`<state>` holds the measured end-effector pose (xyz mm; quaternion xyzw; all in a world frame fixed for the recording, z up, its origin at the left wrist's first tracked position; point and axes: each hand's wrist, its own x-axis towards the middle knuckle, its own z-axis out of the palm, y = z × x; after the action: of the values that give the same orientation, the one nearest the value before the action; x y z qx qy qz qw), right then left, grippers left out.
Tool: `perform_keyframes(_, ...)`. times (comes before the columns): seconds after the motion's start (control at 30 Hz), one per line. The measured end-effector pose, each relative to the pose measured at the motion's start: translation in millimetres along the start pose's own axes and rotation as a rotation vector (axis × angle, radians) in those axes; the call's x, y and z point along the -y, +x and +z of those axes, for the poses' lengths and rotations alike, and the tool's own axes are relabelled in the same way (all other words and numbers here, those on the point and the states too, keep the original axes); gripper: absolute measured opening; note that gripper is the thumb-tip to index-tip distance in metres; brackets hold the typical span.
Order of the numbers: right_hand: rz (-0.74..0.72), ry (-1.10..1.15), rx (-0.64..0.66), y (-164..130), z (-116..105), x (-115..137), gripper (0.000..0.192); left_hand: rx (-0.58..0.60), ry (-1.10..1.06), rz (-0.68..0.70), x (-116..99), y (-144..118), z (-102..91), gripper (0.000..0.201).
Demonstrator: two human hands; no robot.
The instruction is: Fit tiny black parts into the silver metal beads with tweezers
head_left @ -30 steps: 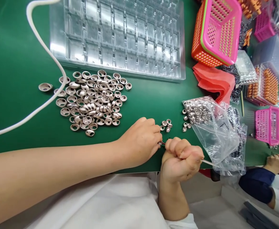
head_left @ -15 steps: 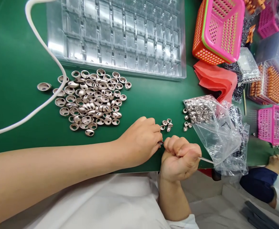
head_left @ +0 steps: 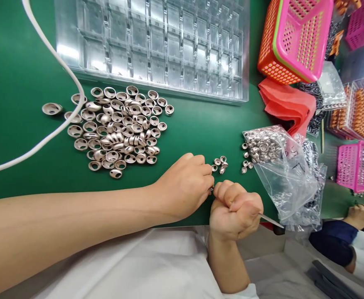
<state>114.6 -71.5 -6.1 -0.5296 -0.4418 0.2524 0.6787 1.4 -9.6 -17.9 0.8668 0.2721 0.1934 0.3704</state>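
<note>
Two bare hands met at the near edge of a green bench [head_left: 200, 124]. The left hand [head_left: 185, 185], its forearm stretched along that edge, had its fingertips pinched shut on a tiny metal part [head_left: 211, 189], almost wholly hidden between the two hands. The right hand [head_left: 235, 209] was closed in a fist around a thin pale tool [head_left: 271, 220]; only its tail showed, poking out toward the bench's right end, so its long axis ran along the near edge and its working tip pointed at the pinched part. The tip itself was hidden, and whether it touched the part could not be told. Just beyond the knuckles lay a few small rings [head_left: 219, 164], then a clear bag [head_left: 281, 174] of more. A pile of larger metal caps [head_left: 119, 133] sat toward the left, a clear compartment tray [head_left: 157, 45] along the far edge.
</note>
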Motion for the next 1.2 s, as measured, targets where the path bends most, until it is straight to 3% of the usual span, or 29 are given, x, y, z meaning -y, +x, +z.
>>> perform_keyframes(0.2,0.003,-0.030,0.070,-2,-4,-1,0.041,-0.008,-0.010,-0.005,-1,1,0.0,0.022)
perform_keyframes(0.43,-0.043,-0.066,0.066,-5,-2,-5,0.038,0.017,0.006,-0.009,-1,2,-1.0,0.020)
perform_keyframes(0.83,0.054,0.066,-0.312,2,-18,2,0.040,0.059,-0.064,-0.063,-1,2,-5.9,0.003)
perform_keyframes(1.2,0.112,0.178,-0.335,0,-30,10,0.041,0.073,-0.129,-0.109,-2,1,-11.7,0.002)
